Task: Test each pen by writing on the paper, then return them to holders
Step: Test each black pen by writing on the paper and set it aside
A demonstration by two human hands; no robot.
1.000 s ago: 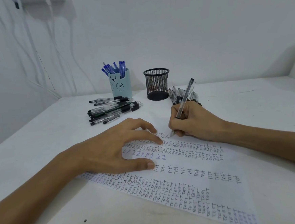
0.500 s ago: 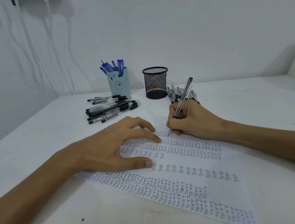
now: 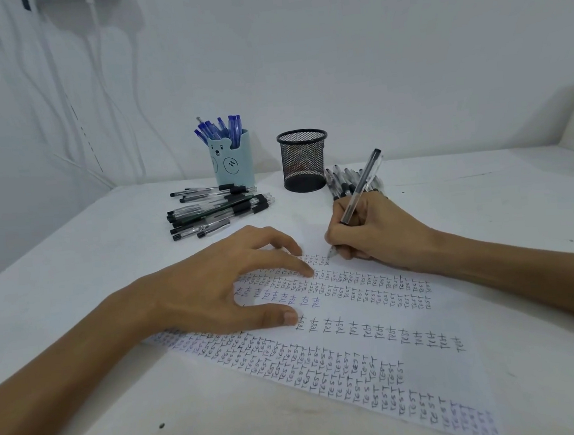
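Observation:
A white sheet of paper (image 3: 362,321) covered in rows of the word "test" lies across the table. My right hand (image 3: 379,230) grips a clear black-capped pen (image 3: 360,187) with its tip on the sheet's far edge. My left hand (image 3: 222,287) rests on the paper with spread fingers, pressing it flat. A light-blue bear holder (image 3: 231,163) stands at the back with several blue pens in it. Beside it stands a black mesh holder (image 3: 303,161) with no pens showing above its rim.
Several black pens (image 3: 216,211) lie in a loose pile left of the mesh holder. Another pile of black pens (image 3: 344,178) lies behind my right hand. White cables (image 3: 63,97) hang on the wall at the left. A white table (image 3: 483,202) carries everything.
The pen tip has shifted slightly along the paper's far edge as my right hand writes. My left hand stays on the sheet.

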